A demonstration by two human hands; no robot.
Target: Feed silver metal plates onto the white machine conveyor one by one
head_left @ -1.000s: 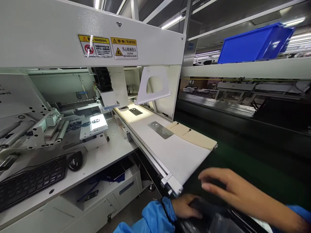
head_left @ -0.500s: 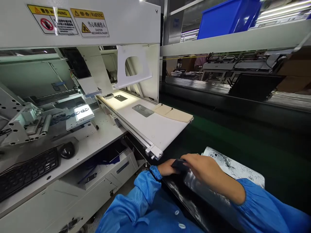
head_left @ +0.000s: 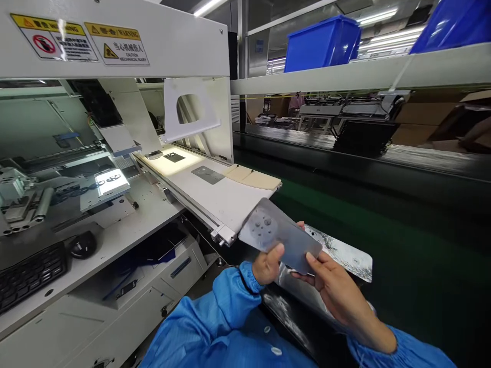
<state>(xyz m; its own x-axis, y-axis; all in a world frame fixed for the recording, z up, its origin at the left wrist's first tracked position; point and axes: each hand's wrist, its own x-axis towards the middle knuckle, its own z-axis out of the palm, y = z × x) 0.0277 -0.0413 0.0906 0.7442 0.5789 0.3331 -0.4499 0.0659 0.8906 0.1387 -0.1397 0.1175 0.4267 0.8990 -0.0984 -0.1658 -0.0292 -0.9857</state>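
A grey, translucent phone back panel [head_left: 286,232] with a cluster of round camera marks is tilted in front of me, its far end by the front of the white feed belt [head_left: 240,202]. My left hand [head_left: 267,263] pinches its near long edge, thumb on top. At the right end, my right hand [head_left: 333,283] grips it between thumb and fingers. Behind my right hand lies a whitish, dark-patterned panel [head_left: 343,250], partly hidden. On the belt rest another grey panel [head_left: 207,175] and, in the lit area, a dark panel [head_left: 174,157].
The white machine [head_left: 172,36] frames the belt, with a beige guide piece [head_left: 253,177] along its right side. A mouse [head_left: 83,245] and keyboard [head_left: 34,271] sit left. A dark green conveyor [head_left: 364,214] runs right. A blue bin [head_left: 322,45] stands on a rail.
The hands were together low over the black surface, on a dark piece. Now they hold the grey phone back panel out flatter, toward the belt's end. The view has turned somewhat right.
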